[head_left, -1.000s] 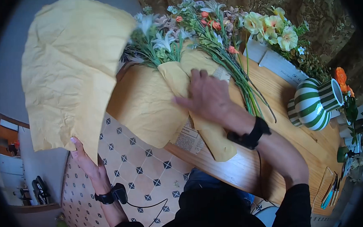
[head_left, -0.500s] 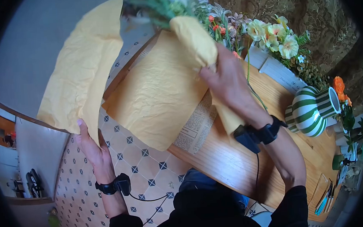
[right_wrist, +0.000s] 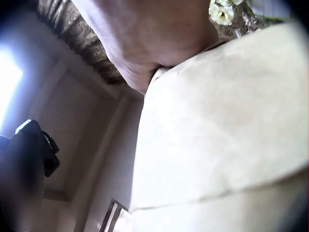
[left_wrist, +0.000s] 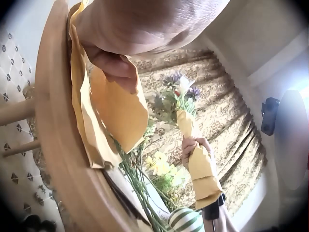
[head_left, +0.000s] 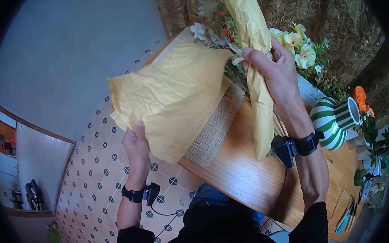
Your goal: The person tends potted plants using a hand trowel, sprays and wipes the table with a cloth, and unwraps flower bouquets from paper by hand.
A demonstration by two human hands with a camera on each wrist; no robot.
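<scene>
My left hand (head_left: 136,149) pinches the near left edge of a crumpled yellowish paper sheet (head_left: 170,91), thumb on top. This sheet lies over another at the table's left end. In the left wrist view the paper (left_wrist: 118,111) curves away from the left fingers. My right hand (head_left: 281,78) grips a bouquet wrapped in the same kind of paper (head_left: 262,117) round its tied middle, raised above the table. White and purple flowers (left_wrist: 183,89) stick out of its top in the left wrist view. Wrapping paper (right_wrist: 222,121) fills much of the right wrist view.
Printed newspaper (head_left: 215,133) lies under the sheets on the wooden table (head_left: 247,176). Loose flowers (head_left: 198,31) with long stems lie behind. A green-and-white striped vase (head_left: 328,124) lies tilted at right, near pale yellow flowers (head_left: 305,56). Several slim tools (head_left: 347,217) lie at the right edge.
My right hand has taken hold of the wrapped bouquet and lifted it up and to the right. My left hand has brought its raised paper sheet down and right over the table's left end.
</scene>
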